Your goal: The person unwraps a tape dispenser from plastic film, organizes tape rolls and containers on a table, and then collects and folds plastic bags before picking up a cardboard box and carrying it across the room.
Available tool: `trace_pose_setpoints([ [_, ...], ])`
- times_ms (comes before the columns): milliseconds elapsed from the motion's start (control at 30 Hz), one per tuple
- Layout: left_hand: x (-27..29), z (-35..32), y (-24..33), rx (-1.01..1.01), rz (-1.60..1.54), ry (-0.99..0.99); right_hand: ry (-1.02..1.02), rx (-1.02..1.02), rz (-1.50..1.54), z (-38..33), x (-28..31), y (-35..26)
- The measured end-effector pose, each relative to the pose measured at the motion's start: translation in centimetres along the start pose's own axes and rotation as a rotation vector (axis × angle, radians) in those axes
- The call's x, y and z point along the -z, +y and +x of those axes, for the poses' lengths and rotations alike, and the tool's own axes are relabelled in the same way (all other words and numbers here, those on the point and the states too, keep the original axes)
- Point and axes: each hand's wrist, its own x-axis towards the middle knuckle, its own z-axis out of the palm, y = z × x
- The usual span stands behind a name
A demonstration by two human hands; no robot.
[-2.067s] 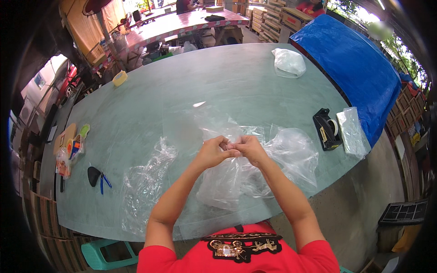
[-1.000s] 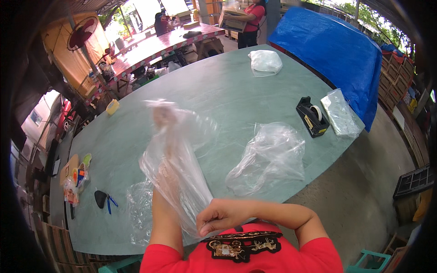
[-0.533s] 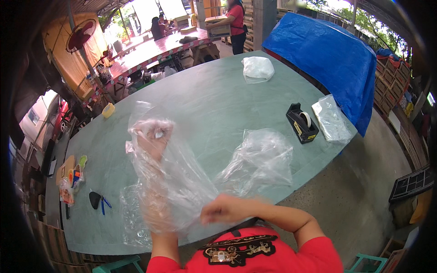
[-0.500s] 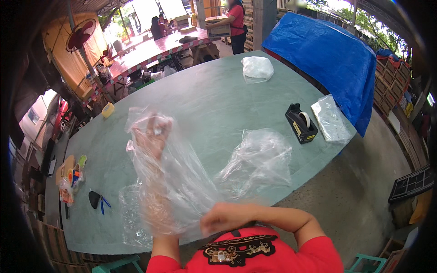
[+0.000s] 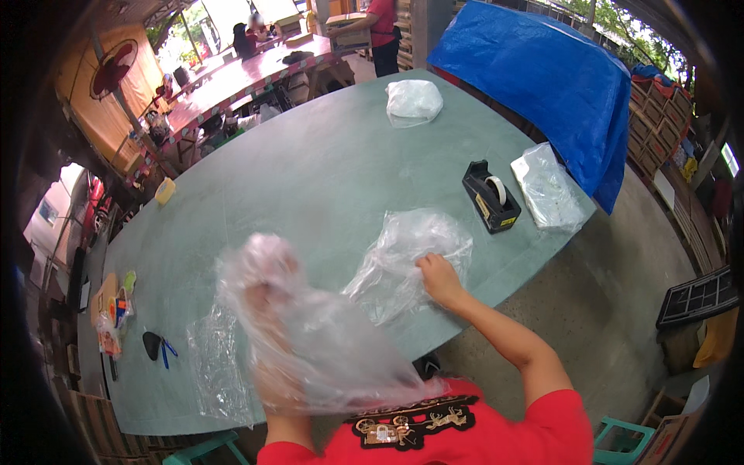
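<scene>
My left hand (image 5: pixel 271 275) is inside a large clear plastic bag (image 5: pixel 333 341) that drapes over the forearm down to my shirt. Motion and the film blur its fingers, so their grip cannot be made out. On the table's near right part lies a second clear plastic bag (image 5: pixel 425 232), crumpled. My right hand (image 5: pixel 442 279) is over its edge, fingers closed together in a pinch on the film. Beside my left forearm, another piece of clear plastic (image 5: pixel 213 356) lies flat near the table edge.
The green table (image 5: pixel 310 147) also bears a black tape dispenser (image 5: pixel 491 198), a stack of plastic bags (image 5: pixel 549 186), a white bundle (image 5: pixel 414 101), blue-handled cutters (image 5: pixel 167 350) and a yellow container (image 5: pixel 165 191). A blue tarp (image 5: pixel 535 85) covers something beyond. A co-worker (image 5: pixel 382 35) stands holding a box.
My right hand has moved from near my chest out to the crumpled bag on the right. The left hand, inside its bag, has come closer to me. The view has shifted slightly.
</scene>
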Motion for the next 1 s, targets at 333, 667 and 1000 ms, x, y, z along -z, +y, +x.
trace_pose_setpoints([
  [333, -12.6, -5.7, 1.3, -0.164, 0.359, -0.442, -0.358, -0.143, 0.456, 7.0, 13.2, -8.5],
  [667, -14.8, -1.4, -2.6, -0.111, 0.239, -0.263, 0.122, -0.302, 1.065, -4.5, 23.4, 2.6],
  [1000, -14.4, 3.8, -2.2, -0.122, 0.248, -0.212, -0.175, -0.195, -0.024, 6.3, 8.1, -0.4],
])
